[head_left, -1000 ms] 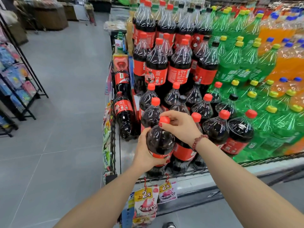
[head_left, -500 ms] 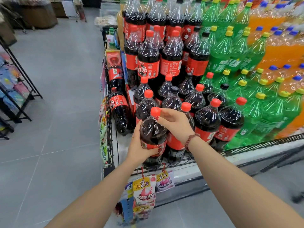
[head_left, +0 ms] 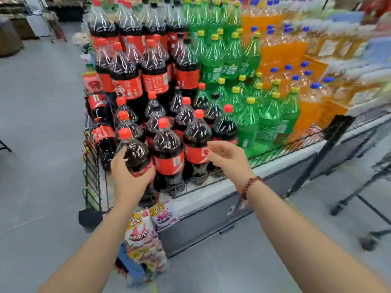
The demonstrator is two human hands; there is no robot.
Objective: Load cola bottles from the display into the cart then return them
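Upright red-capped cola bottle, display's front-left corner

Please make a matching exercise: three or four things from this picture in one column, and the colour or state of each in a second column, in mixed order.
Things:
1. left hand
2. right hand
3. green bottles
4. orange bottles

States:
A. blue caps
B. open, holds nothing
C. yellow caps
D. grip around the front cola bottle

Pairs: 1-D, 2-B, 3-C, 4-A
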